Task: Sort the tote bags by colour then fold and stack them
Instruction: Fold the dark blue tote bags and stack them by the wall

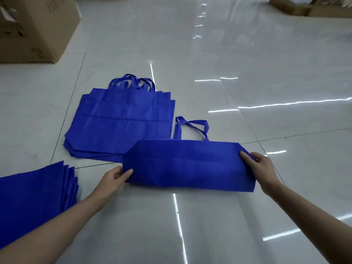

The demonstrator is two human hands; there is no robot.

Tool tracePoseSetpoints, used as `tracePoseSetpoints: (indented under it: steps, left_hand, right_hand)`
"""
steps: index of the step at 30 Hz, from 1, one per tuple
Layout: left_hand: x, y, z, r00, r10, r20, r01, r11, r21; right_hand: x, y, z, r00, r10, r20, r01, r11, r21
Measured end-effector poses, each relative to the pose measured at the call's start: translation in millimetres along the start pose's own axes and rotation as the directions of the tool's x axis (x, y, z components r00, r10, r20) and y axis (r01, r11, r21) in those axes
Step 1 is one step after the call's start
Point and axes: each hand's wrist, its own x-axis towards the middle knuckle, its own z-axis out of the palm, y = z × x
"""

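Blue non-woven fabric is being handled at the centre of the head view. One blue tote bag [188,164], folded over into a long band, is being held low over the glossy tiled floor [247,73]; whether its near edge is resting on the tiles cannot be told. Its left end is being pinched by the left hand [114,178], with the thumb lying on the upper face and the other fingers curled behind the edge. Its right end is being pinched by the right hand [261,166] in like manner, thumb on top and fingers wrapped round the corner. The bag's handles [192,128] are lying on the floor beyond its far edge.

A pile of flat blue tote bags [122,119] is lying just beyond and to the left of the held bag, unfolded, its edges fanned and its handles pointing away from the person. Its near right corner is being overlapped by the held bag. A second stack of blue bags [34,189] is lying at the lower left, beside the left forearm, with stepped edges; whether these are folded cannot be told.

A large cardboard carton [38,25] is standing on the floor at the upper left, well apart from the bags. More cardboard boxes [304,6] are being cut off by the upper right edge of the frame.
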Motion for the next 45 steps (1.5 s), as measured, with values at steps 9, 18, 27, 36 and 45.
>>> tracePoseSetpoints:
  steps: [9,18,27,36,45]
  left_hand:
    - [29.1,-8.8,26.7,0.942,0.126,-0.312,0.068,0.836,0.544]
    - [36.7,-17.2,71.5,0.877,0.461,-0.132,-0.101,0.448,0.888]
    - [63.2,-30.7,119.7,0.948,0.238,0.213,-0.278,0.291,0.915]
    - [58.9,-38.8,123.2,0.916,0.373,0.148,-0.280,0.329,0.902]
    - [60.5,-45.1,109.9,0.948,0.312,0.063,-0.176,0.347,0.921]
  right_hand:
    - [-3.6,53.8,15.3,0.958,0.286,0.028,-0.288,0.950,0.123]
    - [12.4,72.1,47.4,0.972,0.140,-0.189,-0.220,0.826,-0.519]
    - [12.6,72.9,79.2,0.885,-0.457,-0.092,0.160,0.483,-0.861]
    - [-8.6,62.9,185.3,0.786,-0.388,0.482,0.615,0.402,-0.678]
    - [11.6,94.6,109.9,0.892,-0.243,0.381,0.448,0.361,-0.818]
